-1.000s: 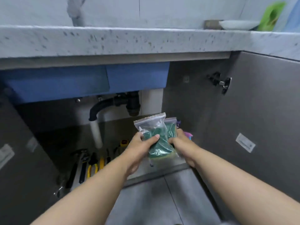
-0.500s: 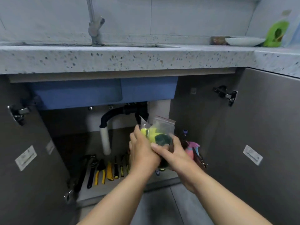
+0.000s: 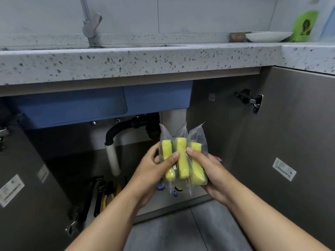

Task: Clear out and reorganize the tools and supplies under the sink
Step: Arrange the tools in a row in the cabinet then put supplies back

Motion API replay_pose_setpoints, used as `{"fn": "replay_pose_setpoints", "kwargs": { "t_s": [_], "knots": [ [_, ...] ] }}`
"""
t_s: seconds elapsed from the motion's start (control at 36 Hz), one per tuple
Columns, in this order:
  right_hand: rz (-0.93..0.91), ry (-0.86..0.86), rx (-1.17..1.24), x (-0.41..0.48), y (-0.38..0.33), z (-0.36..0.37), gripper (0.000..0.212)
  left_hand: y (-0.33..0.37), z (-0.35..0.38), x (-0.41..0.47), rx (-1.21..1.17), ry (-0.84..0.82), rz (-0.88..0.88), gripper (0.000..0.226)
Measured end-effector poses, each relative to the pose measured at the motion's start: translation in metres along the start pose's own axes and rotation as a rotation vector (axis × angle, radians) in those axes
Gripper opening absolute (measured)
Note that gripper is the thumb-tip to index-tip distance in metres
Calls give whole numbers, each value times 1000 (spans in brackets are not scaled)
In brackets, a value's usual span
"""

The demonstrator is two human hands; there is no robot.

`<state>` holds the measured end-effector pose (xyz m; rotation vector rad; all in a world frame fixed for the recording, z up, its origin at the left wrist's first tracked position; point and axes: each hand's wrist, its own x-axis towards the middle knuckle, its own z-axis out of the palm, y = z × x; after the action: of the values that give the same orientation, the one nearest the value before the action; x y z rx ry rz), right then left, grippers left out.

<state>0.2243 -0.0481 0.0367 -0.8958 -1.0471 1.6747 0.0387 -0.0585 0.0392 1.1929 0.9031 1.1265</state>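
Three yellow-and-green sponges in clear plastic bags (image 3: pixel 183 160) stand side by side on edge in front of the open sink cabinet. My left hand (image 3: pixel 154 169) grips them from the left with the thumb across the front. My right hand (image 3: pixel 208 169) cups them from the right and underneath. On the cabinet floor at the left lie black wrenches (image 3: pixel 94 192) and yellow-handled pliers (image 3: pixel 108 194) in a row. A pink thing (image 3: pixel 217 158) peeks out behind my right hand.
A black drain pipe (image 3: pixel 126 125) and white pipe (image 3: pixel 113 158) hang under the blue sink basin (image 3: pixel 90 105). Cabinet doors stand open on the left (image 3: pixel 21 187) and right (image 3: pixel 299 142). A white dish (image 3: pixel 268 36) and green bottle (image 3: pixel 304 26) sit on the speckled countertop (image 3: pixel 145 60).
Both hands lifted the bagged sponges up and toward me and turned them, so the yellow sides now face the camera. The view tilted upward.
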Motion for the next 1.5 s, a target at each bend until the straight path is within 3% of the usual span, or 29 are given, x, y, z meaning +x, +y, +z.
{"fn": "replay_pose_setpoints", "kwargs": {
  "t_s": [0.06,0.17,0.36,0.61,0.83,1.11,1.5],
  "knots": [
    [3,-27,7,1,0,1,51,-1,1,2,73,-1,-4,46],
    [13,-78,-3,-2,2,6,45,-7,6,6,70,44,-26,58],
    [-89,7,62,4,-2,14,47,-8,6,13,0,94,-30,57],
    [-68,18,28,2,2,23,49,-18,5,13,-49,78,-116,50],
    [-150,97,18,6,1,23,39,-8,4,8,-191,74,-122,52],
    [-140,91,-59,8,3,17,38,-5,7,8,-178,88,-91,61],
    [-141,110,-120,9,8,10,38,-1,12,5,-168,101,-127,56]
  ]
}}
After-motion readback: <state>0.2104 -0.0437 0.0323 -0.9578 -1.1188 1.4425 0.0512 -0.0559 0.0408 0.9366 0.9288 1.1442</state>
